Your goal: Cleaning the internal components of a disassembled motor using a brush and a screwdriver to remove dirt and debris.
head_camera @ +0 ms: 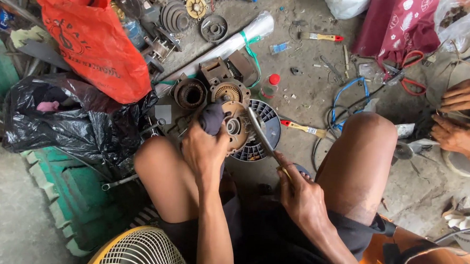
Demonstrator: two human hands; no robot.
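I am gripping a dark rag (212, 118) in my left hand (205, 149), fingers curled, pressing it on the round motor housing (236, 128) between my knees. My right hand (301, 195) is closed around a flat metal tool (261, 136), its tip pointing to ten o'clock onto the housing. The tool could slip off the housing towards my left knuckles.
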